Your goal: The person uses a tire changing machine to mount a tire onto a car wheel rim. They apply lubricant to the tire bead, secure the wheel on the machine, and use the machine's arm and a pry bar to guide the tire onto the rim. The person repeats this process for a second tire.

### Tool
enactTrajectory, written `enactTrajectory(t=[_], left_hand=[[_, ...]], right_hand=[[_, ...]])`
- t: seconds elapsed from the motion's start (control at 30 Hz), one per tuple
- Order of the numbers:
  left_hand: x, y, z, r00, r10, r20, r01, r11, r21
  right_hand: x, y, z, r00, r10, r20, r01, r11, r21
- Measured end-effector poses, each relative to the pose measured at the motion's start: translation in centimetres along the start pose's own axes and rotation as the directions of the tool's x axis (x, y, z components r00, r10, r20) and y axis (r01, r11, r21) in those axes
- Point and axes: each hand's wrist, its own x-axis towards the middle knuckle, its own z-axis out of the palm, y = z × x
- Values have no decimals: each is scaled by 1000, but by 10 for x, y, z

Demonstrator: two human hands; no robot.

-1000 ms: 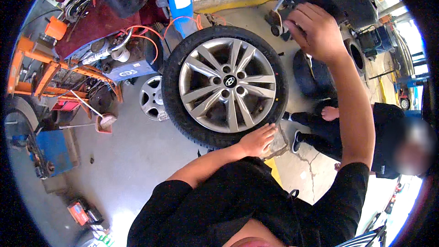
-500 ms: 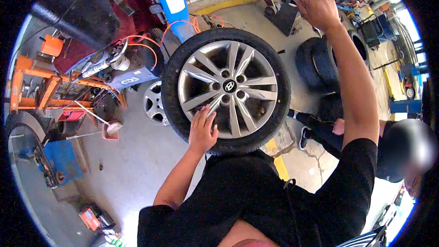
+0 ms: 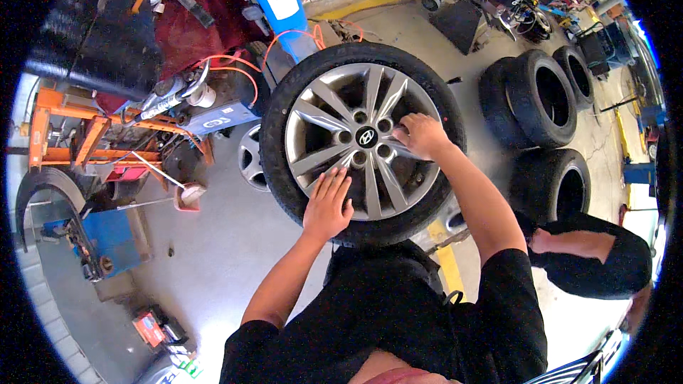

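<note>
A black car tyre, mounted on a silver alloy wheel with paired spokes, lies face up in front of my body. My left hand rests with stretched fingers on a spoke at the wheel's near left. On the right side of the wheel is my right hand, its fingers curled in together near a lug hole beside the hub cap. Whether anything small sits in those fingers is hidden. What supports the wheel from below cannot be seen.
Loose tyres stand on the right, near a co-worker in black. Another alloy wheel is partly behind the tyre. A blue post rises beyond, with an orange hose. At left are an orange frame and a dustpan.
My right hand has come down from the far right, above the tools, onto the wheel. The left hand stays on its spoke. The view has shifted slightly, and the co-worker's pose differs.
</note>
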Motion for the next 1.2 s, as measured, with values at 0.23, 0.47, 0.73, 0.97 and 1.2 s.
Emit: enactTrajectory(t=[0.23, 0.47, 0.73, 0.97, 1.2], left_hand=[[31, -3, -16, 972, -220, -80, 220, 975, -7], [122, -13, -41, 836, -374, 402, 296, 923, 245], [111, -35, -49, 827, -350, 440, 295, 936, 192], [114, -53, -92, 865, -227, 447, 220, 973, 69], [140, -44, -140, 900, -44, 433, 2, 995, 98]], right_hand=[[12, 0, -20, 982, 21, 186, -13, 999, -45], [23, 3, -17, 959, 57, 279, -32, 995, -96], [20, -34, -27, 936, 132, 325, -97, 988, -121], [0, -77, -83, 976, 172, 138, -141, 968, -209], [-54, -125, -106, 917, 360, -169, -369, 929, -21]])
